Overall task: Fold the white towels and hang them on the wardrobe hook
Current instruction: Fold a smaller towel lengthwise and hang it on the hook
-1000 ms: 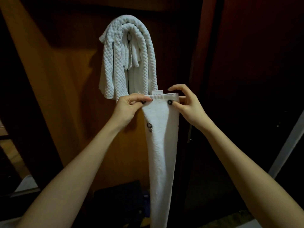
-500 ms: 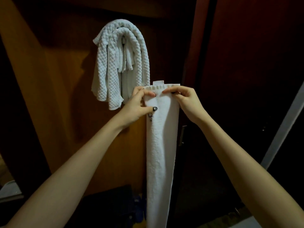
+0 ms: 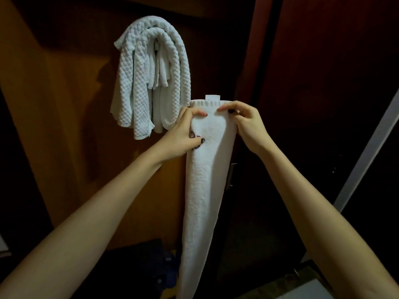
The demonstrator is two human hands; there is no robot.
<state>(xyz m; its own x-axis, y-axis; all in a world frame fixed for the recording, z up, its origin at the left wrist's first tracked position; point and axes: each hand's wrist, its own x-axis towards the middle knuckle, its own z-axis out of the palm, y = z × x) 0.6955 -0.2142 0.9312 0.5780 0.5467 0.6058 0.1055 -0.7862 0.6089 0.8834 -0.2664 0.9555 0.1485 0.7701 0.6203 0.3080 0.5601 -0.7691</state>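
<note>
A long white towel (image 3: 205, 190), folded into a narrow strip, hangs straight down in front of me. A small label sticks up from its top edge. My left hand (image 3: 183, 132) grips its upper left side, thumb across the front. My right hand (image 3: 246, 124) pinches the upper right corner. Up and to the left, several quilted white towels (image 3: 149, 78) hang draped over a hook on the wooden wardrobe door (image 3: 64, 126). The hook itself is hidden under them.
A dark reddish door panel (image 3: 323, 83) stands to the right, with a pale frame strip (image 3: 371, 145) slanting at the far right. Dark items (image 3: 146, 266) lie on the floor below the wardrobe.
My hands have closed in toward each other, narrowing the towel's top. My left hand has slid down and wrapped around the left edge.
</note>
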